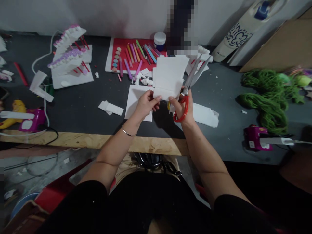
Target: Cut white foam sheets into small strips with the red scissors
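A folded white card [170, 74] is held up above the dark table, its lower edge pinched by my left hand [148, 104] between thumb and fingers. My right hand [183, 105] grips the same card near its lower right corner and also carries red-handled scissors [185, 104], whose blades point up and away, parted a little. Beneath my left hand lies a flat white board [133, 99]. White strips [111, 108] rest left of it, and another white piece [206, 115] lies just right of my right hand.
Clay sticks on a red sheet [124, 44] and a lidded jar [160, 40] stand at the back. White models [70, 70] are at the left. Green yarn [264, 97], a bottle [234, 37] and a purple device [255, 138] are at the right. Another purple device [34, 120] sits left.
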